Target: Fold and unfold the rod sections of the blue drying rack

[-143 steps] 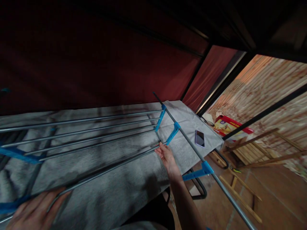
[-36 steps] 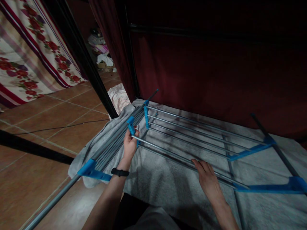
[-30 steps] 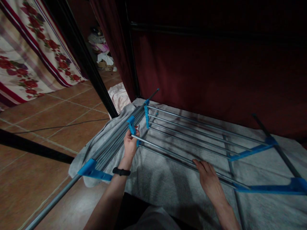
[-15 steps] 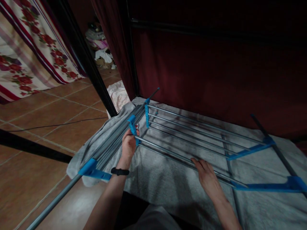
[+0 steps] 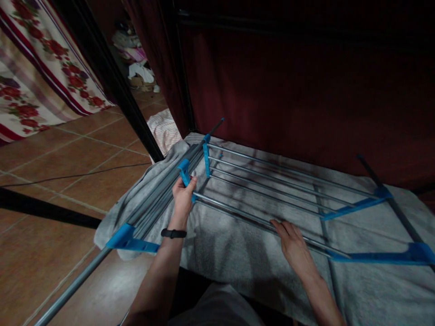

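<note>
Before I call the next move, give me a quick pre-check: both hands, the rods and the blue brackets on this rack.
1. Left hand gripping the middle left bracket: ok, thumb and fingers close on its lower part.
2. Right hand on the front rod: ok, fingers rest on it; firmness cannot tell.
3. Front rod fully seated in the middle left bracket: cannot tell, the left hand hides part of the joint.
4. Far rods spanning from far left bracket to far right bracket: ok.
5. Near left bracket carrying rods across: not ok, none visible.
</note>
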Available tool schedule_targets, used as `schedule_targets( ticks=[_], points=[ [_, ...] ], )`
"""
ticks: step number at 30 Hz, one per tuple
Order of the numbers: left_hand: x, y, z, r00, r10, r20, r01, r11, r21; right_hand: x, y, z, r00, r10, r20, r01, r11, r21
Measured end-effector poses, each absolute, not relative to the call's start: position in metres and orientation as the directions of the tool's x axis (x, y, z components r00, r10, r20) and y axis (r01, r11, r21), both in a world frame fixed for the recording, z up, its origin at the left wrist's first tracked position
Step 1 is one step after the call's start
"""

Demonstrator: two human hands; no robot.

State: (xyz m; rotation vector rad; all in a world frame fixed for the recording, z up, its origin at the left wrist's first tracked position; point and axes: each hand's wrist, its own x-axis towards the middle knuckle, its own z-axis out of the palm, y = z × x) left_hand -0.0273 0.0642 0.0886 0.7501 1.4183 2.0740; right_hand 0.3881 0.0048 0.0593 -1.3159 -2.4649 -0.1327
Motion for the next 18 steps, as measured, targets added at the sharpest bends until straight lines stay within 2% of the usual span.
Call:
schedule_targets(
  ticks=[7,11,18],
  points=[
    [-0.029,0.075,0.091,-0.698,0.703,0.135,-0.073,-0.258,0.963,0.379,0.004,0.072,-0.489,0.818,0.304,0.827,0.545,-0.138],
    [-0.028,0.078,0.090,-0.709,0.690,0.145,-0.046,-0.250,0.967,0.315,0.005,0.093,-0.436,0.860,0.265,0.850,0.490,-0.193],
    [-0.026,0.075,0.095,-0.693,0.698,0.181,-0.030,-0.279,0.960,0.150,0.036,0.134,-0.674,0.730,0.116,0.681,0.674,-0.287]
  ],
)
